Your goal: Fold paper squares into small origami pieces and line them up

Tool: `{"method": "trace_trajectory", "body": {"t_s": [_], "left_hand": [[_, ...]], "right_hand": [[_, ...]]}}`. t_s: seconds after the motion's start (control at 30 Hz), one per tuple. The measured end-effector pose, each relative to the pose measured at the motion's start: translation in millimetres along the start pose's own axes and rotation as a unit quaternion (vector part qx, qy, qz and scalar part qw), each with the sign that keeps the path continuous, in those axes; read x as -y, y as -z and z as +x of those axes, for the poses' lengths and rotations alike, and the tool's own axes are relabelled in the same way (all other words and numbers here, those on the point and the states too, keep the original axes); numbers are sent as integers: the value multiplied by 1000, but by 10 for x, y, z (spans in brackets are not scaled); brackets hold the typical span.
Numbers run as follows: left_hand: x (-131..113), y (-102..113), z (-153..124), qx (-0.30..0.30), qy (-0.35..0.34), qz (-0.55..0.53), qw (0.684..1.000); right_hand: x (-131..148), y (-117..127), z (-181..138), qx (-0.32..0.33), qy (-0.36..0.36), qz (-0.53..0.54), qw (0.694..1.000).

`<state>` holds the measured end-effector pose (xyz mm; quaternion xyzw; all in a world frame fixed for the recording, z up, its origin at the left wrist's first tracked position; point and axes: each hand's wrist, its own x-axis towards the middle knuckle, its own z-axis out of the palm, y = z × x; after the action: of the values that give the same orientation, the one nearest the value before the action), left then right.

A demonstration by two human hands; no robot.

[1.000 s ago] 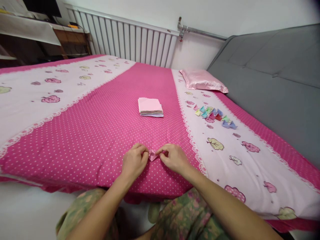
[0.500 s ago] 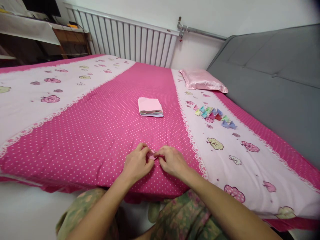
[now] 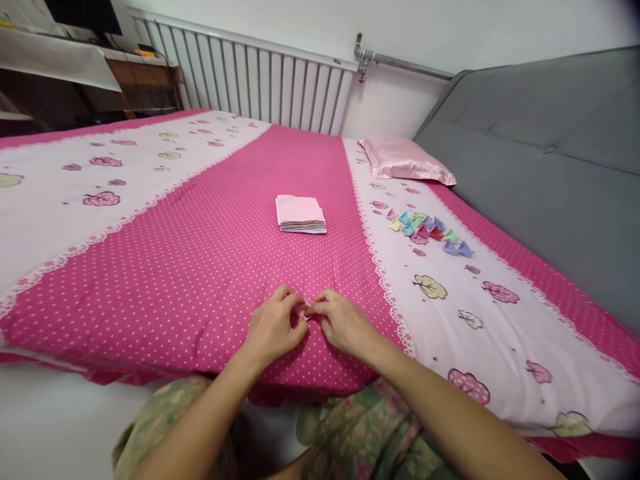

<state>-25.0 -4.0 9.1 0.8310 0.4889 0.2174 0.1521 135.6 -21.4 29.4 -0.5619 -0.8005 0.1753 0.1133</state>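
A small folded pink paper piece (image 3: 303,309) lies on the pink dotted bedspread (image 3: 210,267) near its front edge. My left hand (image 3: 274,327) and my right hand (image 3: 341,321) meet over it, fingertips pinched on it from either side. Most of the paper is hidden under my fingers. Farther up the spread sits a stack of pink paper squares (image 3: 300,213). To its right lies a row of small folded paper shapes (image 3: 430,232) in several colours.
A pink satin pillow (image 3: 406,161) lies at the far right, against a grey upholstered headboard (image 3: 540,167). A white radiator (image 3: 250,77) runs along the far wall. A wooden desk (image 3: 135,80) stands at the far left. My patterned green trousers (image 3: 360,433) show below.
My hands have drawn closer together over the pink paper, which now shows less between the fingers than a second ago.
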Motion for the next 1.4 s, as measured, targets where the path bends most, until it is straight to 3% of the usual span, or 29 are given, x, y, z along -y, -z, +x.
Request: {"method": "trace_trajectory", "body": {"t_s": [0.2, 0.83, 1.4], "left_hand": [[-6, -4, 3, -38, -6, -20, 999], [22, -27, 16, -56, 18, -59, 997], [-4, -71, 36, -79, 58, -85, 992]], "right_hand": [[14, 50, 9, -50, 8, 25, 998], [27, -13, 99, -76, -119, 22, 990], [20, -57, 99, -91, -98, 56, 989]]}}
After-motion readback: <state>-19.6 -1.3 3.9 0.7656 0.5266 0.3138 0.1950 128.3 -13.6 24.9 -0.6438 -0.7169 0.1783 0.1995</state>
